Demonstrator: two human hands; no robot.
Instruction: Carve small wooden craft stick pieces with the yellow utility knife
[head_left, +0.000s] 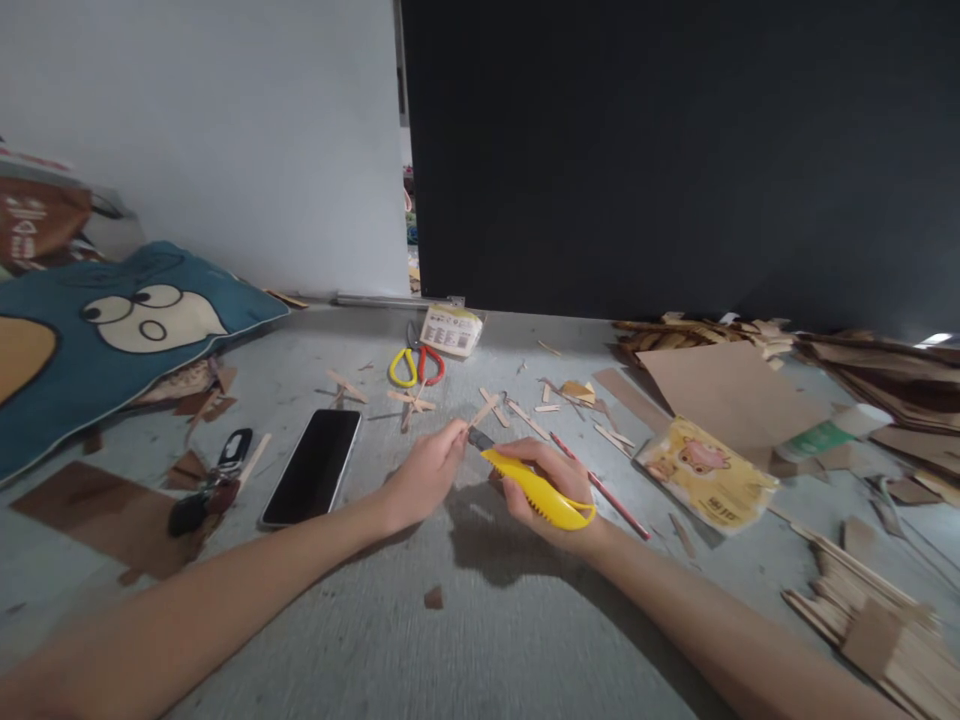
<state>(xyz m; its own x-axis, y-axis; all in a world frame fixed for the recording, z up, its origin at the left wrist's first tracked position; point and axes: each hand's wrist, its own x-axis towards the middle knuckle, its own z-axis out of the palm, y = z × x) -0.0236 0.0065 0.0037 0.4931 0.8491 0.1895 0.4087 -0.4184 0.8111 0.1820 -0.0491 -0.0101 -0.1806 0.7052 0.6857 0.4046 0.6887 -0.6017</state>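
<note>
My right hand (pixel 551 490) is wrapped round a yellow utility knife (pixel 536 488), its blade end pointing up-left. My left hand (pixel 427 472) is closed in a pinch on a small wooden stick (pixel 484 410) that meets the knife's tip. Both hands rest low over the grey floor (pixel 480 620) at the middle of the view. Loose wooden stick pieces (pixel 525 412) lie scattered just beyond the hands.
A black phone (pixel 313 466) lies left of my left hand, keys (pixel 214 485) beside it. Scissors with yellow and red handles (pixel 417 366) and a small packet (pixel 450 330) lie farther back. Cardboard sheets (pixel 727 390), a yellow printed pack (pixel 705 472), a red pencil (pixel 600 485) and a blue cushion (pixel 112 330) surround the spot.
</note>
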